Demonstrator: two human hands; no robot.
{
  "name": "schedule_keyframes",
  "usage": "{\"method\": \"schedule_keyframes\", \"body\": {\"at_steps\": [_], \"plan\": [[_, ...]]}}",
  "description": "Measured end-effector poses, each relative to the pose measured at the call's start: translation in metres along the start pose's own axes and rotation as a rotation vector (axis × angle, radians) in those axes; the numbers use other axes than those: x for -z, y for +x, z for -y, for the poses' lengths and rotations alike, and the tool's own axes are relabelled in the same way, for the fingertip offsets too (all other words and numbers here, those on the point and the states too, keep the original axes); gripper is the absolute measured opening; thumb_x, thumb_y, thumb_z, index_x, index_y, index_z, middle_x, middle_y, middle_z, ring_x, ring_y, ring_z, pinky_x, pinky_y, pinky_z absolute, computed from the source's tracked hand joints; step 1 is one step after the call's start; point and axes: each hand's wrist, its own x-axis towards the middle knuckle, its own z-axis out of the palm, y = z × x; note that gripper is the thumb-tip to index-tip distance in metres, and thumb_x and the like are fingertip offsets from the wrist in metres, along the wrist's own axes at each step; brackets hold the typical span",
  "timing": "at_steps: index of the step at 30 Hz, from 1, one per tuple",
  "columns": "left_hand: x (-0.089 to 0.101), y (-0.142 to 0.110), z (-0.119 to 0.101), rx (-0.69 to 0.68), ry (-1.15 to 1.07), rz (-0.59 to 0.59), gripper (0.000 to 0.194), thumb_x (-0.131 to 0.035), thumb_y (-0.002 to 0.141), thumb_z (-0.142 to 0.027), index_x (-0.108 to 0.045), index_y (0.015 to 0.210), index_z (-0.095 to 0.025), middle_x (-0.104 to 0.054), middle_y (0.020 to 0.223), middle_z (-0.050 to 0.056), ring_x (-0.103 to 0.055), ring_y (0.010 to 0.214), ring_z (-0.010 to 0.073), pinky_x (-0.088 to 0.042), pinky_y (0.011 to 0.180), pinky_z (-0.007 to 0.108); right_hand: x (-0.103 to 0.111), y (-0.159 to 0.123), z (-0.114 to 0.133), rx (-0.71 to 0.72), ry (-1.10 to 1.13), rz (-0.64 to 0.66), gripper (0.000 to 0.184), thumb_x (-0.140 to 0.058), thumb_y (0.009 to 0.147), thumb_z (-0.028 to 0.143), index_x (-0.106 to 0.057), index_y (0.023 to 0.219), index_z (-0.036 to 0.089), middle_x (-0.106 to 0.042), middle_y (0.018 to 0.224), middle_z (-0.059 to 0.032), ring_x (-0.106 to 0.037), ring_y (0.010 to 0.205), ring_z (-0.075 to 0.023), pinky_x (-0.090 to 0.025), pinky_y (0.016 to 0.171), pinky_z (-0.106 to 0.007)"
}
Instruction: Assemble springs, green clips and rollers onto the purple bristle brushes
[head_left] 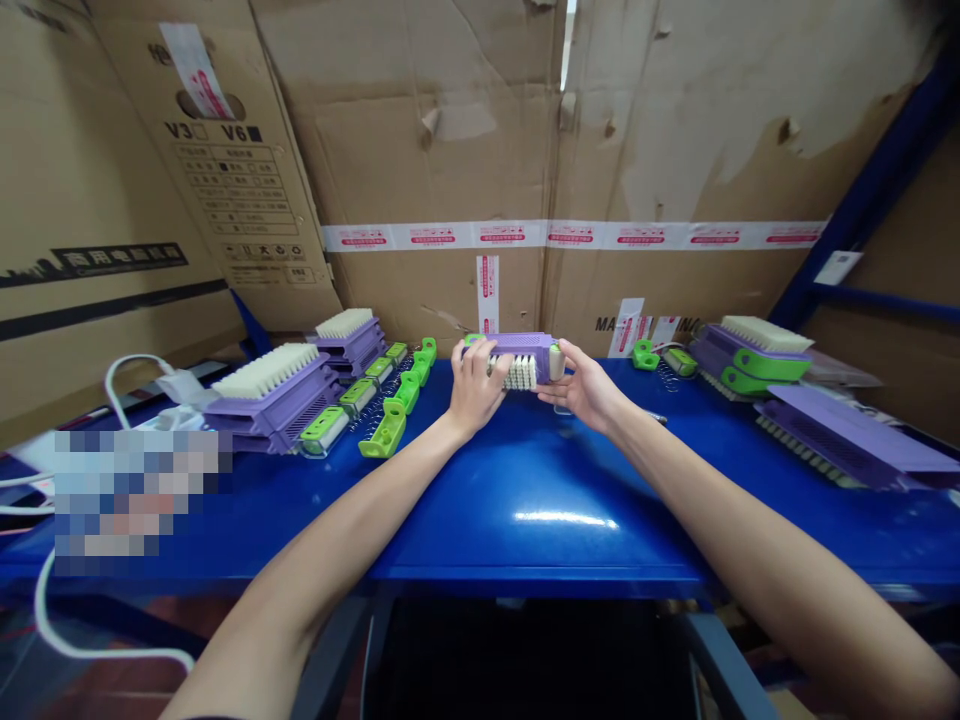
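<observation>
My left hand (480, 384) grips a purple brush (517, 343) by its left part, with fingers over its front. The brush is held level over the blue table, its cream bristles (520, 373) showing below the purple body. A bit of bright green (472, 340) shows at its left end. My right hand (589, 388) is closed around the right end, thumb and fingers at a small pale-and-green end piece (556, 360). Whether that piece is seated in the body cannot be made out.
On the blue table (525, 480), purple brush bodies (277, 400), green-topped blocks (326, 428) with springs, and green brackets (384, 430) stand left. More brushes (765, 345), a green bracket (645, 354) and a block (679, 361) lie right. Cardboard (450, 120) walls the back; a white cable (112, 652) hangs left.
</observation>
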Motion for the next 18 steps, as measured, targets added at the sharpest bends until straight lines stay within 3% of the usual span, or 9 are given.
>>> {"method": "schedule_keyframes", "body": {"at_steps": [10, 18], "plan": [[-0.0059, -0.0019, 0.0036, -0.053, -0.055, -0.135, 0.051, -0.06, 0.075, -0.018, -0.037, 0.121, -0.024, -0.039, 0.13, 0.014, -0.037, 0.126, 0.0328, -0.026, 0.106, 0.061, -0.0079, -0.0044, 0.0047, -0.009, 0.068, -0.113, 0.032, -0.051, 0.087, 0.044, -0.06, 0.098, 0.016, -0.069, 0.07, -0.0089, -0.067, 0.062, -0.0211, -0.049, 0.06, -0.03], [-0.0089, -0.0032, 0.0059, 0.006, -0.04, -0.109, 0.054, -0.061, 0.075, -0.022, -0.039, 0.125, -0.02, -0.046, 0.123, 0.016, -0.042, 0.12, 0.0329, -0.029, 0.102, 0.059, -0.0067, -0.0002, -0.0029, 0.085, 0.001, -0.098, 0.037, -0.062, 0.08, 0.047, -0.064, 0.097, 0.015, -0.07, 0.075, -0.0095, -0.068, 0.061, -0.0209, -0.05, 0.058, -0.029]]}}
